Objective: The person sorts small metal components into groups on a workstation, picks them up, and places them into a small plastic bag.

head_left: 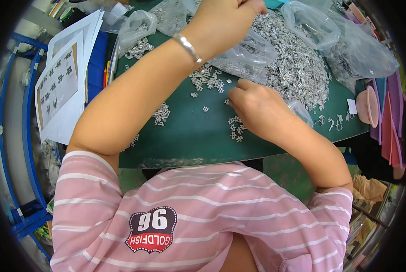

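Observation:
My left hand (225, 20) reaches across to the far side of the table, partly cut off by the upper edge. Its visible fingers are curled together, and what they hold cannot be made out. Nearer to me, my right hand (257, 105) is closed, fingertips down at the green tabletop, pinching at a small silver metal piece (227, 102) that they partly cover. One loose metal piece (205, 109) lies to its left. A small cluster of metal pieces (236, 128) sits just below that hand, another cluster (207, 80) beyond it.
A large heap of silver pieces (298, 68) spreads at the back right, with clear plastic bags (364, 56) around it. At right stands a pink bowl (367, 106). Printed sheets (60, 81) lie at left, beside a blue rack (24, 122). A smaller pile (161, 114) lies by my left forearm.

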Motion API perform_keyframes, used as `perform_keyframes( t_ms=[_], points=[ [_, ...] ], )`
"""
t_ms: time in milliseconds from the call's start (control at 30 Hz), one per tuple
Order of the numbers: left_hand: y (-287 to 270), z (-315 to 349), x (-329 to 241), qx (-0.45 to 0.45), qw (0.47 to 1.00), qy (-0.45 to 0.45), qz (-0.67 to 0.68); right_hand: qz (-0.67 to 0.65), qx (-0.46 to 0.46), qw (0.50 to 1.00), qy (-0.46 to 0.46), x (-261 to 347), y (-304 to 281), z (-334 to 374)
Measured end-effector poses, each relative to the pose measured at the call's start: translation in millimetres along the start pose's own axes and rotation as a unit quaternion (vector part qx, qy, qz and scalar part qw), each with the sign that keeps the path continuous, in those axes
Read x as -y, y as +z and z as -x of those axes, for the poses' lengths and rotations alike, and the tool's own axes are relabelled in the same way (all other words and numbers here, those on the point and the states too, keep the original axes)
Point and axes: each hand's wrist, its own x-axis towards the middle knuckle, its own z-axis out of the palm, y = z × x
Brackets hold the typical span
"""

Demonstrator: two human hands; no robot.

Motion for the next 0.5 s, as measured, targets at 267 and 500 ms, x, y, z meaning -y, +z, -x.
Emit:
perform_keyframes(
  t_ms=[267, 500],
  points=[
    [-21.5, 99.8, 19.2, 0.161, 0.974, 0.05, -0.151, -0.031, -0.027, 0.999, -0.016, -12.2, 32.8, -9.8],
    [-9.4, 146.8, 43.6, 0.161, 0.963, -0.014, -0.215, -0.049, -0.251, 0.966, -0.031, -19.0, -32.6, -29.7]
  ],
)
